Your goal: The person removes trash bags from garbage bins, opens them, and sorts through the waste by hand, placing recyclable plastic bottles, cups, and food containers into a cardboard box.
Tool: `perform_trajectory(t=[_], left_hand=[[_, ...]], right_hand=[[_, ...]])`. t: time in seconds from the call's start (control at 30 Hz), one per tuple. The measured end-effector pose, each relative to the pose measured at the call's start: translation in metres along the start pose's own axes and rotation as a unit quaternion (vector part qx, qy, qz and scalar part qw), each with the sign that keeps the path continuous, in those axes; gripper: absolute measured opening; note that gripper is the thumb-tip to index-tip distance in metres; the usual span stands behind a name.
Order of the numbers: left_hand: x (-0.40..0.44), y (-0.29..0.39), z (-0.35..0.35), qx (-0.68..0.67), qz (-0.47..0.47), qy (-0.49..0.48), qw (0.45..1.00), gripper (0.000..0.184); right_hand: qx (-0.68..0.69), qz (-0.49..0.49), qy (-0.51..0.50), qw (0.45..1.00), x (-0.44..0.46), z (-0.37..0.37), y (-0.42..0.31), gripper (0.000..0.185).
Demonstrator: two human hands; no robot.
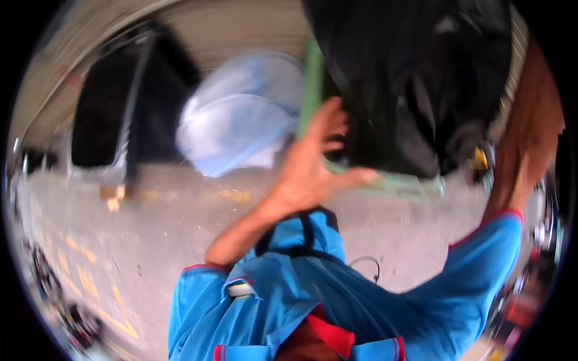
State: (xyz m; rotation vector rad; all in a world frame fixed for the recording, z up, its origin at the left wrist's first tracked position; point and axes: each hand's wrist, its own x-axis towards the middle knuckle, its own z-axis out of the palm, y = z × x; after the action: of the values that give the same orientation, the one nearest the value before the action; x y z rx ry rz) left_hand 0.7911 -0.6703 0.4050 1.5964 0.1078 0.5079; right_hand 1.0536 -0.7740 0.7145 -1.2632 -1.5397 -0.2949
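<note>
My left hand (pixel 312 165) has its fingers spread, smeared a little by motion, at the near left corner of a green bin (pixel 397 183). Whether the fingertips touch the bin's rim I cannot tell. A large black plastic bag (pixel 415 66) hangs over the bin, covering most of its opening. On the right, my forearm stretches up beside the bag; the right hand itself is out of sight past the edge of the view. Close to the left hand stands a full, whitish-blue translucent bag (pixel 241 114).
A dark, box-like container (pixel 135 102) with a pale edge stands at the left, with a small yellowish block (pixel 113 198) by its base. Yellow markings (pixel 87 280) run over the grey floor (pixel 180 228). Blurred objects line both sides.
</note>
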Motion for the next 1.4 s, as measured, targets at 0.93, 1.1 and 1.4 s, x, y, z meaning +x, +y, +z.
perform_trajectory(t=[0.93, 1.1, 1.4], left_hand=[[-0.231, -0.001, -0.397, 0.234, 0.097, 0.569, 0.783, 0.057], [-0.264, -0.040, -0.462, 0.215, 0.046, 0.583, 0.782, 0.055], [-0.297, -0.102, -0.504, 0.196, -0.038, 0.584, 0.786, 0.050]], right_hand=[[0.528, -0.132, -0.269, 0.794, 0.002, 0.466, -0.179, 0.015], [0.433, -0.085, -0.397, 0.805, -0.049, 0.526, -0.132, 0.009], [0.428, -0.034, -0.489, 0.759, -0.059, 0.564, -0.069, 0.008]])
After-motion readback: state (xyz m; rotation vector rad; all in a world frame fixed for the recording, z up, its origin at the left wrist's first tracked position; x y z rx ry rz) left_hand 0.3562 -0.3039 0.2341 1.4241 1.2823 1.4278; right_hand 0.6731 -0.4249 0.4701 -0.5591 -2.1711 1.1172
